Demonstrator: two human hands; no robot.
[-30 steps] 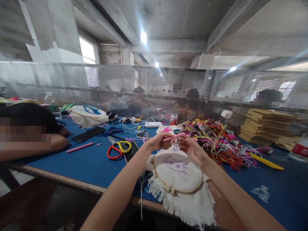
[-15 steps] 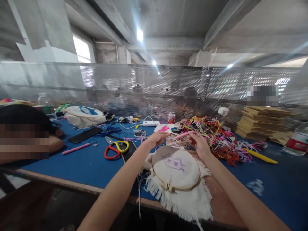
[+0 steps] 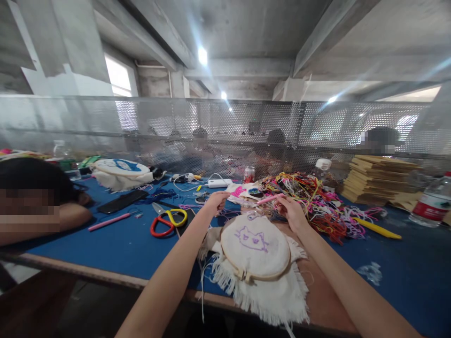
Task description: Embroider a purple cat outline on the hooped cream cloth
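A wooden embroidery hoop (image 3: 225, 244) holds fringed white cloth (image 3: 268, 300) with a purple cat outline and lies at the table's near edge between my forearms. Just beyond it, my right hand (image 3: 293, 212) grips a thin pink needle tool (image 3: 267, 199) that points left. My left hand (image 3: 215, 201) is to the left of the tool, apart from it, with its fingertips pinched together. Any thread between them is too fine to see. A loop of purple thread (image 3: 252, 216) lies at the hoop's far rim.
A tangle of coloured threads (image 3: 317, 206) lies behind my right hand. Red-and-yellow scissors (image 3: 168, 221), a second pink tool (image 3: 105, 222) and a black phone (image 3: 122, 201) sit on the blue table (image 3: 116, 244). A person rests their head at the left. Stacked boards (image 3: 380, 180) and a bottle (image 3: 433, 201) stand at the right.
My left hand has let go of the pink tool and drawn away to the left. The right hand keeps the tool. The view has shifted slightly.
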